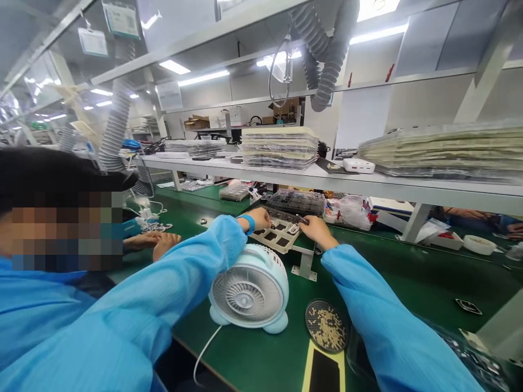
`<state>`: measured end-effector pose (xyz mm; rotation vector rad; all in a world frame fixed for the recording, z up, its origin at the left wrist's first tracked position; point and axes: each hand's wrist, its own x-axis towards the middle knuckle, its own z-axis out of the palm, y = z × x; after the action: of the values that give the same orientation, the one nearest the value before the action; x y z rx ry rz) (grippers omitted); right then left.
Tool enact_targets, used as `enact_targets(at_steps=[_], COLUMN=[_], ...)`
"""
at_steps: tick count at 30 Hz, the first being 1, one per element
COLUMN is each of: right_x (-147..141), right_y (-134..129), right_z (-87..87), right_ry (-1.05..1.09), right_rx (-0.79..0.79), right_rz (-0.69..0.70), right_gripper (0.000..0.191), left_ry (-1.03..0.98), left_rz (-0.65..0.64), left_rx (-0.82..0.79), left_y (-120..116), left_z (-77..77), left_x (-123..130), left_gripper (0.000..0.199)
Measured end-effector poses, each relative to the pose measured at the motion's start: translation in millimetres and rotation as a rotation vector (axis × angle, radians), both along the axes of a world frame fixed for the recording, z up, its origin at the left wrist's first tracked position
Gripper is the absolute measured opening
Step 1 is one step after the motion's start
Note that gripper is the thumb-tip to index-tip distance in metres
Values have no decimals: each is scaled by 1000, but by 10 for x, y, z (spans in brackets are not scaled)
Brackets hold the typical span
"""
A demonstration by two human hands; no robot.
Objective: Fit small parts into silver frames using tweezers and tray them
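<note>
Both my arms reach forward in blue sleeves over a cream compartment tray point(283, 249) with dark squares in its pockets. My left hand point(258, 219), with a blue band at the wrist, is closed above the tray's left part; what its fingertips pinch, if anything, is too small to name. My right hand point(317, 232) pinches a small dark part point(302, 219) at the tray's right edge. Near those fingers a small pale part point(293, 229) lies in the tray. Below my left forearm stands a light-blue fan point(249, 291).
A round dark dish point(326, 325) of small tan pieces sits near my right forearm. Behind the tray are a dark tray stack point(296, 201) and plastic bags point(349, 211). A white shelf point(229, 166) crosses above the green bench. A co-worker point(61, 305) sits close at left.
</note>
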<state>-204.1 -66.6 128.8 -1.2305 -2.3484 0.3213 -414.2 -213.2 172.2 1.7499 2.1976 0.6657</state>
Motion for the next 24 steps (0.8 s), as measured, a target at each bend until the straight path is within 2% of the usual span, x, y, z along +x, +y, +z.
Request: enact_targets(at_steps=[3, 5, 7, 11, 14, 18, 20, 21, 22, 24], right_x=[-48, -117, -190, -207, 0, 572, 938, 1126, 1307, 1623], right_y=[-22, -49, -79, -59, 80, 339, 439, 469, 483, 461], right_z=[10, 28, 52, 117, 170, 182, 131, 82, 14, -182], right_ry=[-15, -15, -13, -24, -51, -146, -210, -243, -276, -336], right_rx=[37, 66, 95, 126, 117, 69, 39, 20, -4, -68], right_rz=[-1, 5, 21, 69, 44, -49, -117, -155, -191, -246], right_gripper=[41, 39, 37, 36, 41, 46, 46, 45, 44, 41], left_ry=[2, -2, 3, 22, 75, 173, 197, 188, 168, 90], left_rz=[-62, -107, -128, -121, -126, -96, -134, -195, -285, -496], left_rx=[-57, -98, -109, -54, -20, 13, 160, 277, 383, 504], left_y=[91, 51, -54, -382, -665, -1139, -1419, -1551, -1665, -1809], left_z=[-94, -52, 66, 396, 609, 779, 766, 714, 623, 318], left_x=[-8, -25, -61, -139, -126, 111, 373, 544, 735, 1149], left_gripper=[20, 25, 30, 40, 42, 51, 55, 55, 52, 43])
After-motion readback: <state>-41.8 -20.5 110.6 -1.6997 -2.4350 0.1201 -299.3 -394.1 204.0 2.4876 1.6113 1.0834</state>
